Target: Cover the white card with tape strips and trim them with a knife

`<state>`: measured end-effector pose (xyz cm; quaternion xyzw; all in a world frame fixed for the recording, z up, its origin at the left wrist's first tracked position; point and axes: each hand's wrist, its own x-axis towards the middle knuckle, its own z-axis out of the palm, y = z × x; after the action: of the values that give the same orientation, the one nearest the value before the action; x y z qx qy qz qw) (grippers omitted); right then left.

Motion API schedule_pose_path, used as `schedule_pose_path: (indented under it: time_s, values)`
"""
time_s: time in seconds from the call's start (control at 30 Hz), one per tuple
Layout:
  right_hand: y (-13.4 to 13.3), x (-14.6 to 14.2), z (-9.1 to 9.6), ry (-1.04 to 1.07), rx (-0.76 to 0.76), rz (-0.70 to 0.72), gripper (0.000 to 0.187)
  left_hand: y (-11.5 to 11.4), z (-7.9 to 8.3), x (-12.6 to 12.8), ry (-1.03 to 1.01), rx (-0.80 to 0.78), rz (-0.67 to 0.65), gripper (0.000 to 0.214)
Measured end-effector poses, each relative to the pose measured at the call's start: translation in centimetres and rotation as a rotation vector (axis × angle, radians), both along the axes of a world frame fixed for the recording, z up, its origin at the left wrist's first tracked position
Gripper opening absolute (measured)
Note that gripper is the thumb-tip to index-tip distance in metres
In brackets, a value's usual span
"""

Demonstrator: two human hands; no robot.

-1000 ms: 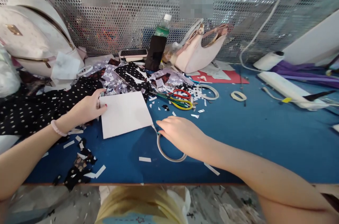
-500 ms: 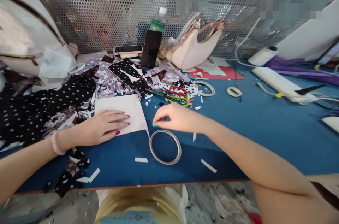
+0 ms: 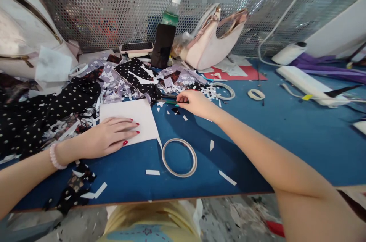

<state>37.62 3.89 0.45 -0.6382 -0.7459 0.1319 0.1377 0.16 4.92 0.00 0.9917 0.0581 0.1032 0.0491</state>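
Note:
My left hand lies flat, fingers stretched out, on a white sheet of paper on the blue table. My right hand reaches to the far side of the sheet and closes on the scissors, hiding their handles; only the dark blades show to its left. A thin tape ring lies flat on the table near me, between my two arms, touched by neither hand.
Black dotted fabric and patterned scraps crowd the left and middle back. A bottle, a phone, a pale handbag and a backpack stand along the perforated wall. Two tape rings lie further right. Paper snippets are scattered.
My left hand slid from the sheet's left edge onto it and lies flat. My right hand left the tape ring and moved away to the scissors, covering their handles.

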Motion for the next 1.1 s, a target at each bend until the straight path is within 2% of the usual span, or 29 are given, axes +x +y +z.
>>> schedule_pose_path:
  time_s: [0.17,0.3,0.43,0.73,1.1]
  values:
    - [-1.1,-0.1,2.2,-0.001,-0.035,0.084,0.011,-0.1,0.1,-0.1,0.009,0.037,-0.014,0.042]
    - [-3.3,-0.9,4.4,-0.034,-0.218,0.328,0.007,-0.3,0.2,-0.1,0.02,0.052,-0.005,0.04]
    - [-4.8,-1.9,5.0,-0.099,-0.357,0.474,0.006,-0.3,0.2,0.0,0.026,0.05,0.0,0.041]
    - [-5.2,-2.7,5.6,-0.239,-0.41,0.526,0.014,-0.2,0.1,-0.1,0.018,0.056,-0.003,0.04]
    - [-5.3,-2.7,5.5,-0.245,-0.388,0.53,0.02,-0.2,0.0,-0.2,0.023,-0.001,0.012,0.042]
